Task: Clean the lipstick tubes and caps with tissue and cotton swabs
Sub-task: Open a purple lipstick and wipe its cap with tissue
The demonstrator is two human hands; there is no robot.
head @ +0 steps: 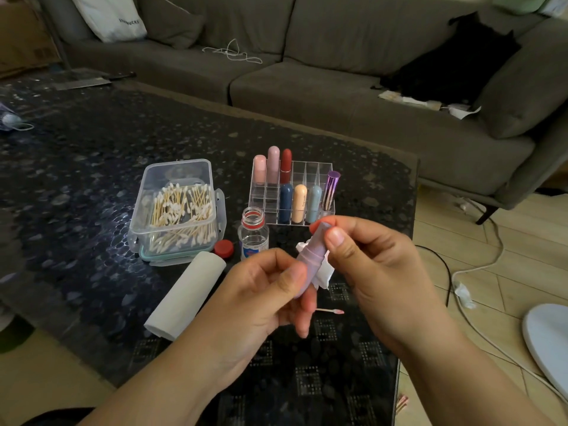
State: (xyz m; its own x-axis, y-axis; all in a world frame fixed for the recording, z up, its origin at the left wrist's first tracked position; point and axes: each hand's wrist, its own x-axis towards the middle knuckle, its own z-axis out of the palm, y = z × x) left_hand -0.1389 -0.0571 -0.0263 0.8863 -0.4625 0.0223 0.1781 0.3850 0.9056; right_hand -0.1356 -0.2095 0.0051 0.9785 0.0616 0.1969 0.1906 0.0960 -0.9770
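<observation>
A lilac lipstick tube (311, 256) is held between both hands above the dark table (76, 179). My left hand (264, 290) pinches its lower end. My right hand (362, 256) grips its upper part, and a crumpled white tissue (322, 273) shows behind the tube. A used cotton swab (330, 311) with a pink tip lies on the table below my hands. Several capped lipsticks stand in a clear acrylic organizer (310, 170) behind them.
A clear plastic box of cotton swabs (176, 207) stands at the left, with a tissue roll (187, 295) in front of it. An open small bottle (253, 233) and its red cap (223, 248) sit between them. A grey sofa runs behind the table; cables lie on the floor at right.
</observation>
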